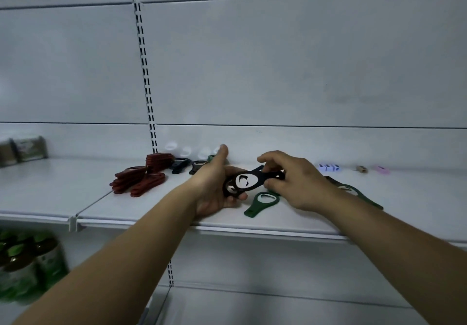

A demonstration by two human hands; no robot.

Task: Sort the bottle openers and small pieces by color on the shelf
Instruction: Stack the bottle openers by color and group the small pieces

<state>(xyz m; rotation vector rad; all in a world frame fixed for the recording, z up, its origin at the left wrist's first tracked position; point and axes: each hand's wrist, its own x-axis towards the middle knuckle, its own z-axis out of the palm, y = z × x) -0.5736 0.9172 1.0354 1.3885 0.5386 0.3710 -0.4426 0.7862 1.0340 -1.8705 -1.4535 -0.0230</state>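
Red openers point(141, 176) piled at left of shelf point(50, 185); that colour looks done. Left hand point(214, 190) curls round black openers point(249, 180) just above mid-shelf; right hand point(295, 180) pinches their handle end. Still loose: green opener point(262, 202) near, dark openers point(180, 164) far, small pieces point(328, 167) far right.

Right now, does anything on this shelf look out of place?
Yes, the greens are scattered: one green opener lies near the shelf front edge, a second green opener lies angled by the right hand, while the red openers sit piled at left.
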